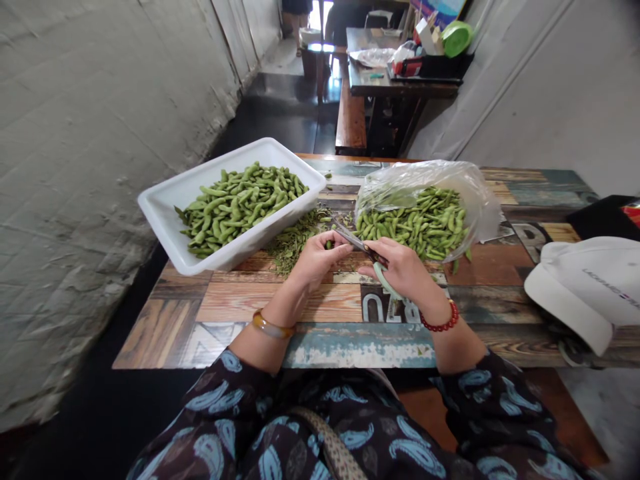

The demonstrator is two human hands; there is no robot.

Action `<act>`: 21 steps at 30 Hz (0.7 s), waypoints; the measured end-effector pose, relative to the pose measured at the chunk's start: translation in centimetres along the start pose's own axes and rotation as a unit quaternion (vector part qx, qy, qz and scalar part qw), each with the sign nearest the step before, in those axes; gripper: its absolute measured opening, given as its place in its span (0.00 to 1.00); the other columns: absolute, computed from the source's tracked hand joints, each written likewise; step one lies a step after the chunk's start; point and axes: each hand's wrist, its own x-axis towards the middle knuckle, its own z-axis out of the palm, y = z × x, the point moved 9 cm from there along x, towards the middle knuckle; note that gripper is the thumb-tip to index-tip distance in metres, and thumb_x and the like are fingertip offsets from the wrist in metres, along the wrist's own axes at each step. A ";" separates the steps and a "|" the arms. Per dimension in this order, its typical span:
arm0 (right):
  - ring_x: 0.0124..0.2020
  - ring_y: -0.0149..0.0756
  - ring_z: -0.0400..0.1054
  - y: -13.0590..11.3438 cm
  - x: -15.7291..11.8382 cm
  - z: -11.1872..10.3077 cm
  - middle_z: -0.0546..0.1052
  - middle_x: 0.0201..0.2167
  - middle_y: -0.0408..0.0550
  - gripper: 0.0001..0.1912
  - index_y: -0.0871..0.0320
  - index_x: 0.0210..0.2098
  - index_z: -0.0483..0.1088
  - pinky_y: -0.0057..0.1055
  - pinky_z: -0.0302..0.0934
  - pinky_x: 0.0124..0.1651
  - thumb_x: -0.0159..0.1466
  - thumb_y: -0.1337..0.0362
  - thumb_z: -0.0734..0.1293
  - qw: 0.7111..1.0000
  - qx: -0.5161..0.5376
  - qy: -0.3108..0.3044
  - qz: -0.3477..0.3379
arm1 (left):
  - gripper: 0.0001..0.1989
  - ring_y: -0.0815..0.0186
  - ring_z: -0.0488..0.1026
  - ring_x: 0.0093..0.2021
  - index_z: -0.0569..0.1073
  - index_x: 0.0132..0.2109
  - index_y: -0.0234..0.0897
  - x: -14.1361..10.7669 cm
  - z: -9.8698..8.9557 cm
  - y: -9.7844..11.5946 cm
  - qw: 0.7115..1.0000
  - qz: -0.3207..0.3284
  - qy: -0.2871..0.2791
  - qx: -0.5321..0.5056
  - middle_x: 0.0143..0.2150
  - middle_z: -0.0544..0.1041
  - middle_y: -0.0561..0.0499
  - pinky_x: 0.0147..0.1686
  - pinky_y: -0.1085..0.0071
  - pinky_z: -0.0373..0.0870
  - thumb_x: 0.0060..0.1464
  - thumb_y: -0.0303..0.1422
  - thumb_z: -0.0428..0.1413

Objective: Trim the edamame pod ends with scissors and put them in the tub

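Observation:
My right hand grips scissors with pale green handles, their blades pointing left toward my other hand. Fingers pinched, my left hand holds a green edamame pod close to the blades. To the left, a white plastic tub contains a heap of edamame pods. More pods spill from a clear plastic bag on the right. Between tub and bag lies a pile of green trimmings, partly behind my left hand.
The patchwork wooden table has a white cap at its right end. A rough wall runs along the left. Beyond stand a bench and another table holding a black tray and a green lid.

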 end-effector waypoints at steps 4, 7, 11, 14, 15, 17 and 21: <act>0.39 0.42 0.72 1.2 0.0 -1.1 0.76 0.38 0.50 0.21 0.56 0.52 0.71 0.38 0.68 0.44 0.63 0.54 0.70 0.996 0.036 0.073 0.027 | 0.15 0.78 0.58 0.18 0.69 0.33 0.35 0.0 0.0 -0.4 0.997 -0.038 0.006 -0.069 0.22 0.67 0.59 0.17 0.79 0.47 0.42 0.36 0.67; 0.41 0.44 0.72 1.5 0.0 -1.1 0.76 0.39 0.51 0.24 0.56 0.53 0.70 0.41 0.69 0.45 0.62 0.52 0.71 0.995 0.040 0.088 0.029 | 0.18 0.78 0.61 0.18 0.67 0.33 0.36 -0.1 0.2 -0.5 0.992 -0.056 -0.001 -0.118 0.25 0.72 0.56 0.17 0.81 0.47 0.41 0.36 0.68; 0.42 0.45 0.72 0.7 0.0 -0.5 0.75 0.43 0.54 0.27 0.57 0.55 0.68 0.41 0.70 0.45 0.60 0.54 0.73 0.997 0.032 0.067 0.011 | 0.19 0.78 0.63 0.20 0.68 0.34 0.35 -0.2 0.3 -0.2 0.986 -0.057 -0.001 -0.158 0.28 0.75 0.54 0.17 0.82 0.50 0.40 0.35 0.69; 0.40 0.43 0.71 0.1 0.0 -0.2 0.74 0.45 0.55 0.28 0.57 0.57 0.67 0.40 0.70 0.44 0.61 0.56 0.73 0.998 0.032 0.050 0.000 | 0.19 0.78 0.63 0.20 0.73 0.39 0.33 -0.3 0.7 -0.2 0.985 -0.053 -0.017 -0.164 0.28 0.74 0.54 0.17 0.82 0.49 0.41 0.35 0.69; 0.39 0.42 0.71 0.0 0.0 -0.2 0.74 0.46 0.55 0.27 0.57 0.57 0.66 0.40 0.70 0.43 0.61 0.56 0.72 0.998 0.031 0.047 -0.004 | 0.19 0.78 0.63 0.20 0.74 0.40 0.33 -0.3 0.9 -0.2 0.985 -0.052 -0.025 -0.162 0.29 0.74 0.54 0.17 0.82 0.49 0.41 0.35 0.69; 0.38 0.42 0.70 -0.3 0.0 -0.3 0.73 0.45 0.54 0.26 0.57 0.57 0.66 0.40 0.70 0.43 0.62 0.57 0.71 0.998 0.028 0.048 -0.011 | 0.18 0.78 0.63 0.21 0.75 0.38 0.31 -0.3 1.2 -0.4 0.987 -0.047 -0.039 -0.148 0.29 0.74 0.53 0.18 0.81 0.50 0.41 0.36 0.69; 0.43 0.46 0.71 -0.9 0.0 -0.5 0.73 0.45 0.55 0.25 0.57 0.57 0.66 0.41 0.70 0.46 0.63 0.58 0.70 0.999 0.014 0.046 -0.024 | 0.17 0.78 0.64 0.21 0.76 0.34 0.31 -0.2 1.1 -0.8 0.992 -0.036 -0.037 -0.111 0.27 0.75 0.53 0.19 0.80 0.55 0.43 0.39 0.69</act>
